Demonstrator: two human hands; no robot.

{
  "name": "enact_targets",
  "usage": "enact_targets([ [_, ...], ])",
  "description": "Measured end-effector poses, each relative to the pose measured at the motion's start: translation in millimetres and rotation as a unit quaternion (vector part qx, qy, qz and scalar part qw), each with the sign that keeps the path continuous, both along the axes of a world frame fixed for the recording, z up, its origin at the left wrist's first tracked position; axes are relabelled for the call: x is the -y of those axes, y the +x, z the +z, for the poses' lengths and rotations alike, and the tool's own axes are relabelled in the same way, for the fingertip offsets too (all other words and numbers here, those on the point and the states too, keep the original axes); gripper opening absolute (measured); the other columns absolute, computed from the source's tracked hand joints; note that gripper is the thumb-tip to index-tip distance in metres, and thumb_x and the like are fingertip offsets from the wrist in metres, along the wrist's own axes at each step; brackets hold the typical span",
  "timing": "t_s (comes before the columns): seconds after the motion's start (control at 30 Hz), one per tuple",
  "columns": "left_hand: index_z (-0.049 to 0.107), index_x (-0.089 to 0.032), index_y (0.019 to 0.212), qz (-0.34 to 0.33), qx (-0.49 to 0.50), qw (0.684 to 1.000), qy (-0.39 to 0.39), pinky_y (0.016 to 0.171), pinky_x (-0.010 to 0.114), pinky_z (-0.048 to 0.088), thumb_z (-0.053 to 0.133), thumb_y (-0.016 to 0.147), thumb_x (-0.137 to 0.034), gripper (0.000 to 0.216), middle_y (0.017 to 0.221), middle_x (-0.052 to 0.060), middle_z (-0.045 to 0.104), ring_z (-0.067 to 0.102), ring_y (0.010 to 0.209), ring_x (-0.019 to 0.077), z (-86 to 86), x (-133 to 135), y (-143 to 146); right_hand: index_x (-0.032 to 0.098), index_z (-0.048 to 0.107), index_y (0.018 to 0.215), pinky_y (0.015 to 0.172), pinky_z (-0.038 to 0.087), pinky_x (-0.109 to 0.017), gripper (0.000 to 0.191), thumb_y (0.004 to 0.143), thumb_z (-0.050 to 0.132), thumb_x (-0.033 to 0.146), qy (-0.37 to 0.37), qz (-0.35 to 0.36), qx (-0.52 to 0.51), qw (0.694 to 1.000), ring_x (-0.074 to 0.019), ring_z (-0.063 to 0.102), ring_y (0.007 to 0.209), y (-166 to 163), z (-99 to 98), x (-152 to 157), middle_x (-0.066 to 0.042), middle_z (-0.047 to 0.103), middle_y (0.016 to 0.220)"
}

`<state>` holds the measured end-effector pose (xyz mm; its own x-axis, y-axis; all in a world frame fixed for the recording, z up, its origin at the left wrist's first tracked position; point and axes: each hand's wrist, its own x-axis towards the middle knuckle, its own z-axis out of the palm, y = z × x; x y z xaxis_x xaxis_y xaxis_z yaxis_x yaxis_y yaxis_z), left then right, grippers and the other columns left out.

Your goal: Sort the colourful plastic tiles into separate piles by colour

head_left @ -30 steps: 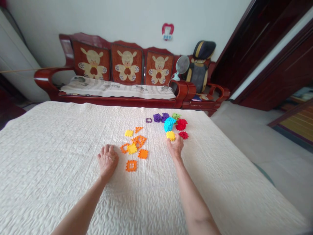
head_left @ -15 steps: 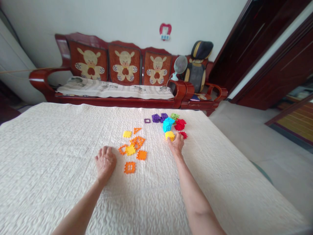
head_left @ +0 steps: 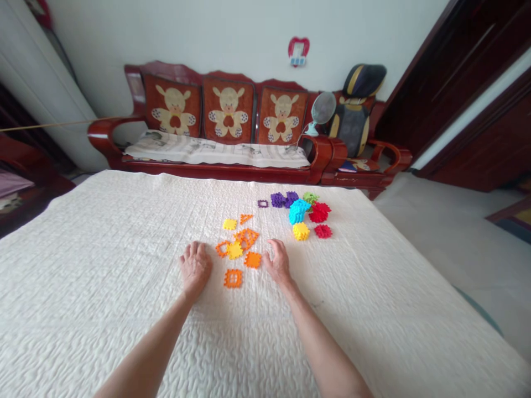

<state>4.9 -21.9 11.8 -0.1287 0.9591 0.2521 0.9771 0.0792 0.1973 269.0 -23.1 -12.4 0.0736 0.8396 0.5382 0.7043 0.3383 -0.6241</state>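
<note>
A solid orange tile [head_left: 253,260] with notched edges lies flat, with a notched yellow tile [head_left: 234,250] just to its left, an orange window-patterned tile [head_left: 233,278] to its near left, and a second yellow tile [head_left: 229,224] beyond its far left.

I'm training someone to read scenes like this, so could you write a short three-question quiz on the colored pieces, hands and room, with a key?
1. Which is nearest the right hand?
A) the purple frame
B) the solid orange square
C) the green pieces

2. True or false: the cyan stack lies nearer the sofa than the yellow stack does.

3. How many animal-patterned cushions line the sofa's back?

Key: 1. B; 2. True; 3. Three
</note>
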Motion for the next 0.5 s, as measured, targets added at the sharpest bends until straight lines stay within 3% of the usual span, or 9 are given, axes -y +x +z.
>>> enact_targets([
  [0.27, 0.057, -0.018, 0.116, -0.004, -0.003, 1.000, 0.001, 0.089, 0.041, 0.039, 0.034, 0.093, -0.023, 0.033, 0.125, 0.012, 0.056, 0.046, 0.119, 0.0274, -0.7, 0, -2, 0.019, 0.060, 0.115, 0.105, 0.045, -0.040, 0.036, 0.081, 0.052, 0.023, 0.006, 0.075, -0.007, 0.997, -0.0232, 0.056, 0.117, -41, 11.0, -19, -0.011, 0.063, 0.119],
  [0.5, 0.057, -0.018, 0.116, -0.001, -0.011, 1.000, 0.013, 0.088, 0.041, 0.039, 0.034, 0.093, -0.024, 0.033, 0.123, 0.013, 0.057, 0.047, 0.117, 0.0279, -4.6, -1, -1, 0.017, 0.059, 0.123, 0.108, 0.038, -0.044, 0.050, 0.073, 0.061, 0.021, -0.043, 0.115, 0.090, 0.988, -0.0270, 0.051, 0.124, -66, 11.0, -27, -0.013, 0.058, 0.130],
])
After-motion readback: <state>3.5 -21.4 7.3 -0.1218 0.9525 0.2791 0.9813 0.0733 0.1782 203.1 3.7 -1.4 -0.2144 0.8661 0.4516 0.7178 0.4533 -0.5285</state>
